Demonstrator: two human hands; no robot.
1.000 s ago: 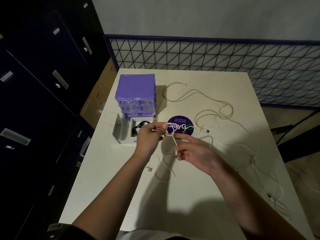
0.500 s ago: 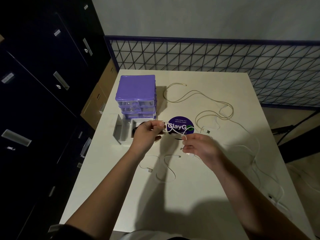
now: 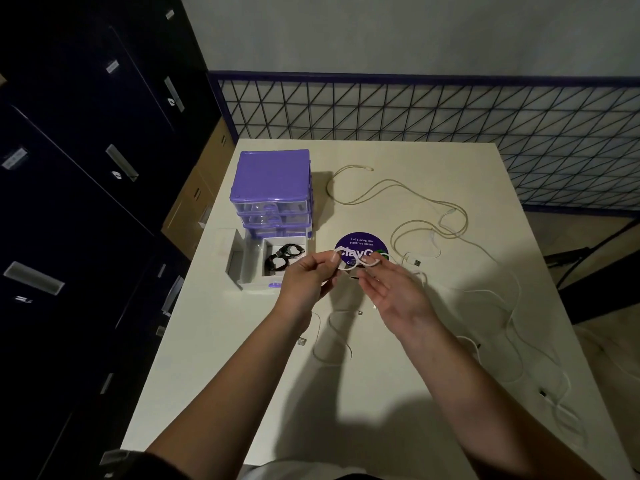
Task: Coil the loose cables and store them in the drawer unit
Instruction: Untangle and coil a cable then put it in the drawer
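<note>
While pinched: cable [image 3: 356,264] (looped) between fingers [image 3: 333,259]

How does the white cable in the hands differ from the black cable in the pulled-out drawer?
The white cable is pale and held above the table, pinched by the left hand and the right hand; the black cable is dark and lies in the drawer. The white cable makes small loops with a tail trailing down to the table; the black cable is fully bundled. Both are thin cords.
</note>
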